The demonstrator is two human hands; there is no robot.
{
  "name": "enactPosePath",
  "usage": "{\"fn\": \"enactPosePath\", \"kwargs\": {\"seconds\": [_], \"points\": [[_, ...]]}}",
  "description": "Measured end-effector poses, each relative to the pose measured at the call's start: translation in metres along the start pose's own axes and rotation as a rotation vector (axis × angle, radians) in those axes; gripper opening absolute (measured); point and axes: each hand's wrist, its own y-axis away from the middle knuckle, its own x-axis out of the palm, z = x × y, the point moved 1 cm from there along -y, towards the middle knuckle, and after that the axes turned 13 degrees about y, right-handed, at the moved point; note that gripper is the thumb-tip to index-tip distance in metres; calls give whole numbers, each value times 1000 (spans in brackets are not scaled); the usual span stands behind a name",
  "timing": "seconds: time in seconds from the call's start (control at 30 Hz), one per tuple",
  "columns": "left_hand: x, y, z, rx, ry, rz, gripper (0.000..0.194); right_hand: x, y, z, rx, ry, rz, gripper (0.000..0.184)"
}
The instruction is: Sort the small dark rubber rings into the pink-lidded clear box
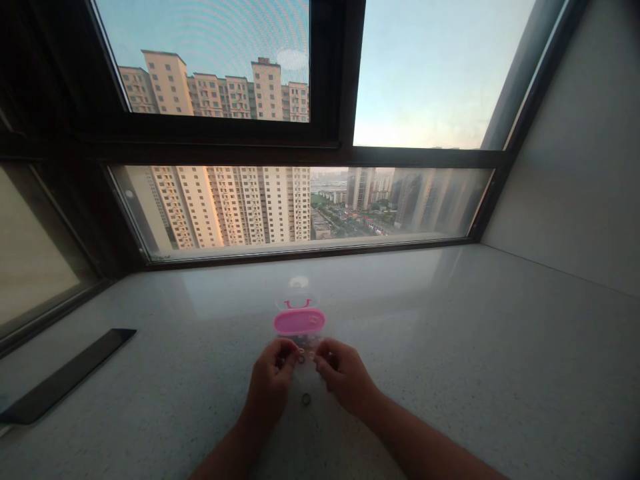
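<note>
A small clear plastic container with a pink lid [299, 321] lies on the pale speckled stone sill [450, 347] just beyond my hands. My left hand [273, 380] is closed in a pinch, fingertips holding a tiny ring-like piece at the container's near end. My right hand [341, 373] is also closed in a pinch, its fingertips close to the left hand's, and what it holds is too small to name. A small dark ring [306, 399] lies on the sill between my wrists.
A long flat black strip [65, 377] lies on the sill at the far left. A dark-framed window [310, 157] runs along the back, with tall buildings outside. A grey wall [575, 167] closes the right side.
</note>
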Motion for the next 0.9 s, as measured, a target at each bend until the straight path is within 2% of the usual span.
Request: {"fn": "enactPosePath", "kwargs": {"seconds": [0.9], "points": [[0,1,-1,-8,9,3,17,-2,1,4,-30,66,-18,8]]}}
